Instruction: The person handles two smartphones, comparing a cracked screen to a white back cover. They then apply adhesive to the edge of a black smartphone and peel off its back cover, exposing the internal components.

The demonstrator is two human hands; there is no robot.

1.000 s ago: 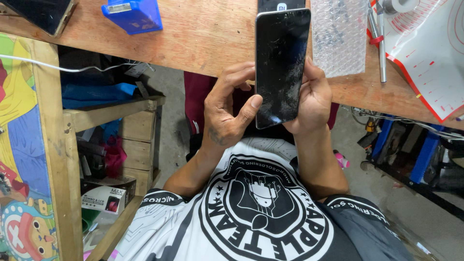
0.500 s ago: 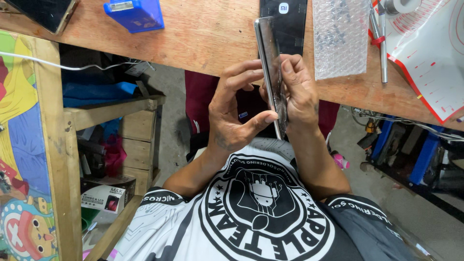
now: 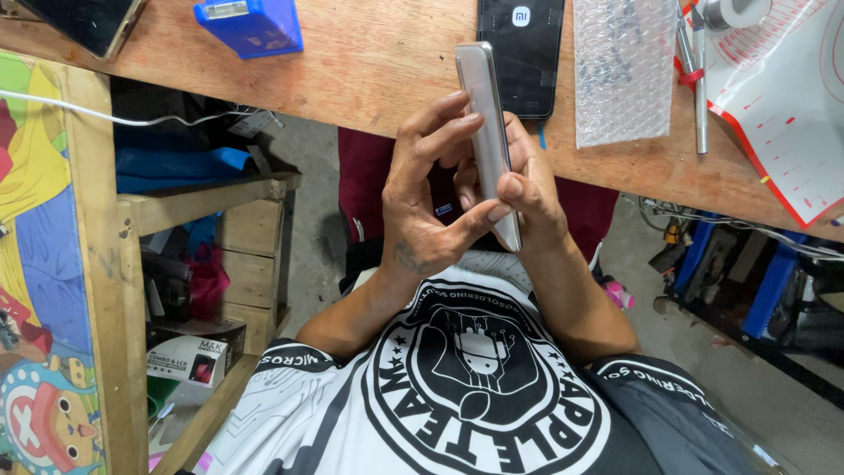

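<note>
Both my hands hold a slim phone (image 3: 486, 123) upright and turned edge-on, so I see only its silver side. My left hand (image 3: 420, 207) grips it from the left, with the fingers curled over the near face and the thumb near the lower end. On the other side, my right hand (image 3: 530, 195) wraps around the phone, its thumb pressing on the lower edge. The phone is just in front of the wooden table (image 3: 369, 62), above my lap and my black-and-white printed shirt (image 3: 457, 387).
On the table lie a black phone (image 3: 525, 66), face down, a bubble-wrap sheet (image 3: 624, 70), a blue box (image 3: 251, 26), a metal tool (image 3: 697, 84), a red-edged white mat (image 3: 778, 97) and a dark device (image 3: 83, 22). A wooden shelf (image 3: 202, 202) with clutter stands on the left.
The phone has turned in my hands from screen-up to edge-on. My fingers have shifted along its sides. The black phone on the table behind it is now uncovered.
</note>
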